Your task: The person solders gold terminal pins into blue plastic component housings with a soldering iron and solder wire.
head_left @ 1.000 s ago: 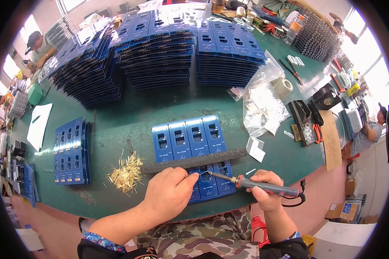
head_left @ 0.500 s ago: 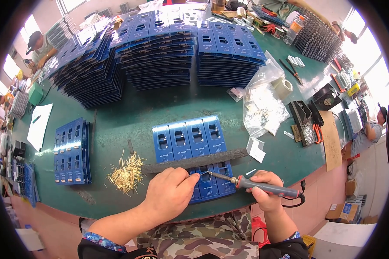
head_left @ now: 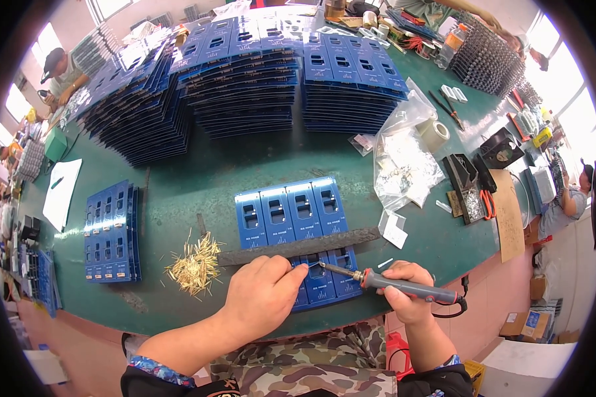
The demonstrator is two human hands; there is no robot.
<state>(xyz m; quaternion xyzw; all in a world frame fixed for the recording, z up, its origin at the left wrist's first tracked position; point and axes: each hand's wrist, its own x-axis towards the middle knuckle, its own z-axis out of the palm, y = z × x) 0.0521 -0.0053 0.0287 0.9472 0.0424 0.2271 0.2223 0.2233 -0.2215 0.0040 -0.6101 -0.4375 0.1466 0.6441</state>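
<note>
A grey soldering iron (head_left: 414, 290) is gripped in my right hand (head_left: 409, 306), its metal tip pointing left over the near half of a blue circuit board panel (head_left: 278, 228). My left hand (head_left: 261, 291) is closed in a pinch beside that tip, its knuckles hiding part of the panel. Whatever lies between those fingertips is too small to make out. Across the panel runs a long dark bar (head_left: 298, 246), just beyond my left fingers. A heap of thin gold-coloured pins (head_left: 193, 266) lies left of the panel, near my left wrist.
Tall stacks of blue panels (head_left: 238, 92) fill the far side of the green table (head_left: 179, 308). A smaller panel stack (head_left: 109, 231) sits at left. To the right are a plastic bag of small parts (head_left: 404, 165), a black tray (head_left: 469, 188) and pliers (head_left: 449, 111). Other people work around.
Almost nothing differs. The soldering iron's tip and my left fingertips stay close together over the same spot, with only a slight shift of the view.
</note>
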